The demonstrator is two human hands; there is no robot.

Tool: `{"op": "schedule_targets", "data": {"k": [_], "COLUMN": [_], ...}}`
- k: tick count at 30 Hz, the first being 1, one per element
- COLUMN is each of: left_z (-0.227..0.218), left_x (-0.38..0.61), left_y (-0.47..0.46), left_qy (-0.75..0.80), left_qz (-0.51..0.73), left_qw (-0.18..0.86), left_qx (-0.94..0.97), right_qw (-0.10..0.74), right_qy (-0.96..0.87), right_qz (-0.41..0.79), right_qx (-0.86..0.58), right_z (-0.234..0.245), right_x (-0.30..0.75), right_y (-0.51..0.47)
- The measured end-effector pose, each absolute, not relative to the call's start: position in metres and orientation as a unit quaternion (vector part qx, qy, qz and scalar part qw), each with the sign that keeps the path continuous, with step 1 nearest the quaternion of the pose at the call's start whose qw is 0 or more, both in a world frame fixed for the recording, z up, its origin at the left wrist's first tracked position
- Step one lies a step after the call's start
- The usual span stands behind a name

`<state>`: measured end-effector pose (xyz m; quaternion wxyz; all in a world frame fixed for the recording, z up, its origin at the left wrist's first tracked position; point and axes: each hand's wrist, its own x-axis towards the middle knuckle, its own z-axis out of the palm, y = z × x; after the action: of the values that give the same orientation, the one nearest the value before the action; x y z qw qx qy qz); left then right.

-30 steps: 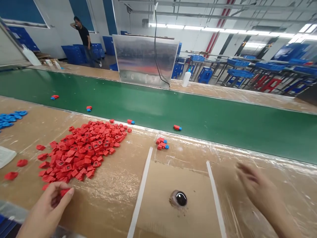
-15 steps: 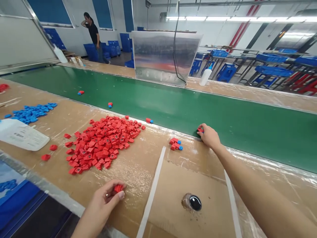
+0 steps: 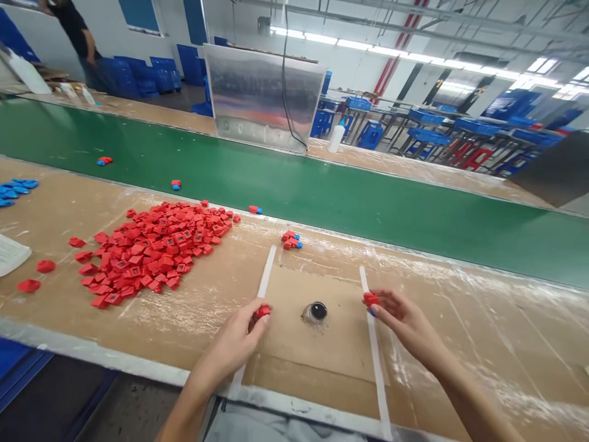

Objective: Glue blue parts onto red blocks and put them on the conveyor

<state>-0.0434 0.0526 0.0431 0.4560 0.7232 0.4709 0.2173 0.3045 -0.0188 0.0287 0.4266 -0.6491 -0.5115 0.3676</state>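
My left hand (image 3: 237, 341) is closed in a pinch on a small red plastic piece (image 3: 263, 311) just left of a dark round fixture (image 3: 316, 311) set in the cardboard mat (image 3: 322, 362). My right hand (image 3: 402, 322) is closed on a red-and-blue piece (image 3: 370, 300) to the right of that fixture. A big pile of red pieces (image 3: 151, 248) lies to the left on the bench. A small cluster of red-and-blue pieces (image 3: 291, 240) sits near the belt's edge.
A green conveyor belt (image 3: 368, 209) runs across behind the bench and carries a few red-and-blue pieces (image 3: 175, 183). Blue pieces (image 3: 16, 187) lie far left. A metal box (image 3: 260, 98) and a white bottle (image 3: 335, 138) stand beyond the belt. A person (image 3: 73, 27) stands at the back left.
My right hand drew back from the belt's edge with a red-and-blue piece to beside the fixture. My left hand carried its red piece right, up to the fixture.
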Motion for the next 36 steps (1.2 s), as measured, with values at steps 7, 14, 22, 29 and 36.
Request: {"op": "schedule_targets", "data": {"k": [7, 14, 22, 29, 36], "left_z": [0.04, 0.021, 0.009, 0.006, 0.011], "left_x": [-0.008, 0.008, 0.002, 0.001, 0.0], "left_y": [0.032, 0.014, 0.011, 0.011, 0.01], "left_qy": [0.402, 0.374, 0.37, 0.364, 0.366], "left_qz": [0.195, 0.246, 0.269, 0.26, 0.253], "left_qw": [0.574, 0.602, 0.636, 0.655, 0.632], "left_qx": [0.686, 0.661, 0.622, 0.609, 0.635], "right_qw": [0.42, 0.335, 0.287, 0.278, 0.272], "right_qy": [-0.51, -0.655, -0.735, -0.753, -0.763], "right_qz": [0.365, 0.197, 0.127, 0.121, 0.11], "right_qx": [-0.656, -0.648, -0.602, -0.584, -0.576], "right_z": [0.033, 0.049, 0.051, 0.048, 0.048], "right_x": [0.284, 0.256, 0.235, 0.231, 0.229], "right_y": [-0.064, -0.05, -0.031, -0.025, -0.023]}}
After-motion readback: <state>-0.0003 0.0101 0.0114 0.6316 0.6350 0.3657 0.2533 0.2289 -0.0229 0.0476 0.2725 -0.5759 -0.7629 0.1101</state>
